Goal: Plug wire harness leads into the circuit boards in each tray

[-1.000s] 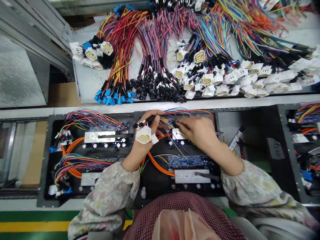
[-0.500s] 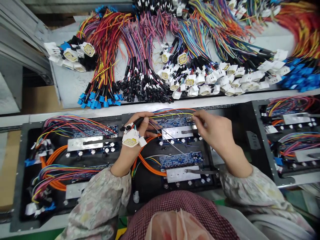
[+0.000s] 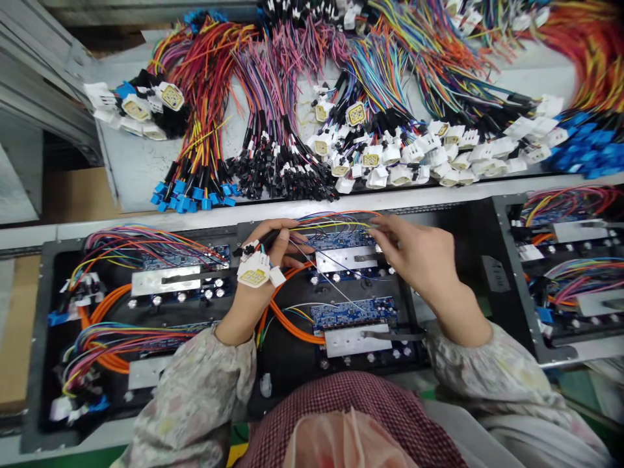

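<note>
My left hand [image 3: 267,257] is closed around the black-sleeved end of a wire harness. The harness's white connector [image 3: 254,270] with a yellow face lies over the back of that hand. From my left fingers its loose wires fan out to the right above a blue circuit board [image 3: 336,240] with a silver plate [image 3: 347,259]. My right hand [image 3: 414,250] pinches the far end of a yellow wire [image 3: 336,226] over the board's right end. A white wire [image 3: 331,283] hangs down toward the lower circuit board [image 3: 351,313]. Thick orange cables [image 3: 292,325] curve at the left of both boards.
Bundles of wire harnesses [image 3: 273,97] with blue, black and white connectors lie on the shelf [image 3: 131,188] behind. Black housings with wired boards stand at the left [image 3: 49,273] and right [image 3: 511,260]. A black strap [image 3: 394,335] lies across the lower plate.
My right hand has shifted slightly left and its fingertips have moved along the yellow wire's end. The loose white and blue wires have swung a little. My left hand stays in place.
</note>
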Demonstrator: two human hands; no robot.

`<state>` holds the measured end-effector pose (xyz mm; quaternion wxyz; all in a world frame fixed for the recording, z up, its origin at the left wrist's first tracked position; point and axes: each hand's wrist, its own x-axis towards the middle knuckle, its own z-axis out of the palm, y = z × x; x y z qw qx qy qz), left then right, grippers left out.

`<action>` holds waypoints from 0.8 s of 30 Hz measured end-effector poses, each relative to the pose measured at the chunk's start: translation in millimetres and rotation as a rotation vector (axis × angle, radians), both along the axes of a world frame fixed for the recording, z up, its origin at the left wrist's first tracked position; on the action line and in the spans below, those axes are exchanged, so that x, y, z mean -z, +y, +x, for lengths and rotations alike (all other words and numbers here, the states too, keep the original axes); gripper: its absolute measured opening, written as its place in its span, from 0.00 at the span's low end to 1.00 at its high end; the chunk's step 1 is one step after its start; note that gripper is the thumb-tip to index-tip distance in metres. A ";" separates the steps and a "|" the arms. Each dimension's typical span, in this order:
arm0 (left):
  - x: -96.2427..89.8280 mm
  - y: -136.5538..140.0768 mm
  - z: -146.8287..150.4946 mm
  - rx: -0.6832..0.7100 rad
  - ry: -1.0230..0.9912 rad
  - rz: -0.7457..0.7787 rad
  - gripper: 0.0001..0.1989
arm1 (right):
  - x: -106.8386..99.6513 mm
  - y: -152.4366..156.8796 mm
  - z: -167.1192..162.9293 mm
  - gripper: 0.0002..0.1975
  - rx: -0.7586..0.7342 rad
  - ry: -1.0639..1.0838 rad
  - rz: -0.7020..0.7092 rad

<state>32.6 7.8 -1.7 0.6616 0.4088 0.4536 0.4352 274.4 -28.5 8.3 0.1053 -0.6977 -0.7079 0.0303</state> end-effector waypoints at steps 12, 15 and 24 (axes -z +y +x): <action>-4.2 -1.2 1.7 0.002 -0.003 -0.025 0.10 | 3.6 -16.9 6.5 0.15 -0.004 0.098 0.003; -7.1 -1.3 0.8 -0.008 0.043 -0.023 0.10 | 15.5 -7.2 6.4 0.14 -0.011 0.058 -0.053; -7.7 -1.2 0.0 -0.011 0.073 -0.025 0.10 | 18.4 -3.4 3.9 0.16 0.019 0.038 -0.094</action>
